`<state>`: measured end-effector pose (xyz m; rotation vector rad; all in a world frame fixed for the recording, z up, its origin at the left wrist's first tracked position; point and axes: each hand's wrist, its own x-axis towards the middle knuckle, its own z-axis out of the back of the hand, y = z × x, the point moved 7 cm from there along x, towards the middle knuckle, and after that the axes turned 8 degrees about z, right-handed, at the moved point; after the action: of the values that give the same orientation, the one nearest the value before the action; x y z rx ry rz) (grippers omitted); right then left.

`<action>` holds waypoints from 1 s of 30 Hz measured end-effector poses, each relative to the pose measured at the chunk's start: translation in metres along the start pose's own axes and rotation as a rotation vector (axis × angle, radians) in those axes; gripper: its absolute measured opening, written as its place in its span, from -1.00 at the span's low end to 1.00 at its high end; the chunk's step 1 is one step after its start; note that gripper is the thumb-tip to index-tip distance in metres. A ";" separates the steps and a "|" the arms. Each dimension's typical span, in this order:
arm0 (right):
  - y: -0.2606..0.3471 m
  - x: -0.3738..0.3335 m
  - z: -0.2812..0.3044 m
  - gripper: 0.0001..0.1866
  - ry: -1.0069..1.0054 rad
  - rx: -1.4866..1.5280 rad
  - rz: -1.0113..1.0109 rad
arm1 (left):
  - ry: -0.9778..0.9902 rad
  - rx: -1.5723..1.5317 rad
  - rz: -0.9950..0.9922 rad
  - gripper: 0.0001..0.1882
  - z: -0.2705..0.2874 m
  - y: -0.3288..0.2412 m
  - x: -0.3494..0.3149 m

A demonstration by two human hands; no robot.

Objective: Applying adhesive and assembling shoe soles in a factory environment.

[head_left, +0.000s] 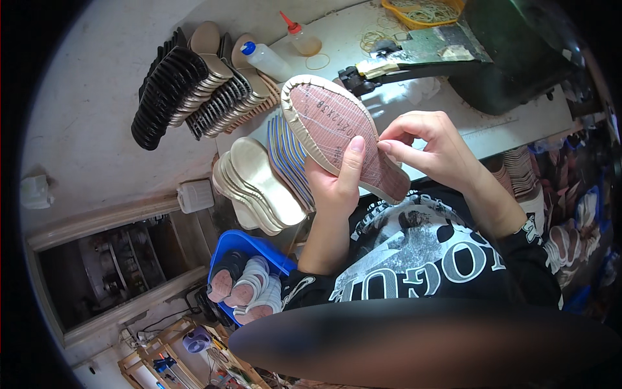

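An insole (334,123) is held up, its pink lined underside facing me and a cream-gold cover folded in pleats over its rim. My left hand (337,185) grips it at the near left edge, with the thumb lying flat across the underside. At the opposite edge, by the narrow waist, my right hand (437,146) pinches the folded cover between thumb and fingertips. Just left of my left hand stand pale gold insoles (256,185) in a stack, beside a row of blue-edged ones (285,152).
Black and gold insoles (168,91) are piled at the far left. Behind the work stand a blue-capped bottle (265,60), a red-tipped bottle (304,40) and a machine arm (414,58). A yellow basket (414,23) holds rubber bands. A blue crate (223,243) of insoles sits lower left.
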<state>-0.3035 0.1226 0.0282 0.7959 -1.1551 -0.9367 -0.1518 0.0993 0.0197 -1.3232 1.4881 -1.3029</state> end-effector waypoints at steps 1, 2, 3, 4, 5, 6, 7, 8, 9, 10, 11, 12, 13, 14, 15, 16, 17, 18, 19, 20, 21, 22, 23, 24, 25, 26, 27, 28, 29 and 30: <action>0.000 -0.003 0.001 -0.86 -0.004 -0.005 -0.004 | 0.008 0.056 -0.014 -0.76 -0.001 -0.001 -0.003; 0.001 -0.005 0.000 -0.88 0.011 -0.070 0.005 | 0.014 0.052 -0.012 -0.76 -0.002 -0.002 -0.007; 0.002 -0.007 0.000 -0.89 0.025 -0.139 0.014 | 0.035 0.174 -0.050 -0.76 -0.006 -0.003 -0.009; 0.002 -0.009 0.000 -0.90 0.009 -0.201 0.038 | 0.054 0.297 -0.091 -0.77 -0.010 -0.004 -0.010; 0.000 -0.011 0.000 -0.90 0.006 -0.209 0.038 | 0.059 0.290 -0.093 -0.77 -0.011 -0.004 -0.010; -0.012 -0.015 -0.002 -0.89 0.024 0.020 -0.107 | 0.032 0.212 -0.050 -0.77 -0.009 -0.001 -0.010; -0.025 -0.021 -0.006 -0.89 0.041 0.248 -0.251 | 0.006 0.134 -0.008 -0.77 -0.006 0.002 -0.009; -0.039 -0.027 -0.013 -0.90 0.028 0.617 -0.366 | 0.027 0.021 0.112 -0.75 0.002 0.014 -0.009; -0.040 -0.028 -0.012 -0.92 0.043 0.718 -0.396 | 0.025 0.015 0.104 -0.75 0.002 0.015 -0.008; -0.042 -0.028 -0.011 -0.93 0.003 0.727 -0.391 | 0.028 -0.065 0.128 -0.73 0.000 0.018 -0.007; -0.045 -0.029 -0.012 -0.93 -0.036 0.736 -0.385 | 0.032 -0.146 0.151 -0.71 0.000 0.021 -0.005; -0.047 -0.031 -0.016 -0.91 -0.055 0.683 -0.351 | 0.057 -0.111 0.142 -0.61 0.000 0.022 -0.005; -0.047 -0.033 -0.018 -0.89 -0.074 0.631 -0.317 | 0.051 -0.116 0.131 -0.61 0.000 0.026 -0.003; -0.043 -0.033 -0.015 -0.85 -0.034 0.416 -0.277 | 0.002 -0.044 0.075 -0.56 0.000 0.028 -0.001; -0.042 -0.032 -0.013 -0.85 -0.028 0.409 -0.274 | -0.044 0.026 0.024 -0.51 0.001 0.028 -0.001; -0.039 -0.029 -0.007 -0.86 -0.043 0.276 -0.199 | -0.014 0.009 0.052 -0.43 -0.001 0.030 0.000; -0.034 -0.026 -0.001 -0.86 -0.058 0.144 -0.125 | -0.016 0.002 0.047 -0.43 0.000 0.031 0.001; -0.031 -0.024 0.001 -0.86 -0.050 0.150 -0.107 | 0.015 0.037 0.036 -0.42 -0.002 0.032 0.003; -0.031 -0.024 0.003 -0.86 -0.047 0.142 -0.105 | 0.047 0.072 0.025 -0.42 -0.006 0.032 0.005; -0.036 -0.026 0.005 -0.87 -0.055 0.200 -0.140 | 0.047 0.064 0.020 -0.42 -0.008 0.031 0.006; -0.041 -0.029 0.005 -0.87 -0.061 0.258 -0.173 | 0.049 0.031 0.029 -0.44 -0.010 0.030 0.006; -0.046 -0.032 0.005 -0.87 -0.048 0.249 -0.168 | 0.047 -0.005 0.033 -0.45 -0.009 0.029 0.006; -0.056 -0.036 0.004 -0.82 -0.065 0.377 -0.195 | 0.038 -0.016 0.022 -0.45 -0.007 0.028 0.006; -0.064 -0.039 0.002 -0.76 -0.080 0.509 -0.223 | 0.007 -0.082 0.041 -0.46 -0.005 0.028 0.007; -0.071 -0.043 -0.004 -0.76 -0.071 0.498 -0.214 | -0.018 -0.150 0.058 -0.47 -0.005 0.031 0.012; -0.074 -0.052 -0.014 -0.70 -0.051 0.549 -0.199 | -0.033 -0.171 0.048 -0.50 -0.004 0.032 0.016; -0.072 -0.059 -0.023 -0.64 -0.021 0.604 -0.187 | -0.045 -0.181 0.031 -0.50 -0.002 0.033 0.022; -0.062 -0.071 -0.035 -0.61 0.121 0.696 -0.412 | -0.062 -0.231 0.074 -0.52 0.002 0.037 0.030; -0.053 -0.086 -0.045 -0.59 0.263 0.784 -0.644 | -0.082 -0.277 0.121 -0.54 0.006 0.045 0.038; -0.053 -0.091 -0.045 -0.61 0.275 0.804 -0.625 | -0.096 -0.199 0.078 -0.60 0.007 0.047 0.050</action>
<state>-0.2814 0.1864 -0.0648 1.9555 -1.0424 -0.8016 -0.1652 0.0472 -0.0225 -1.4172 1.6187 -1.0488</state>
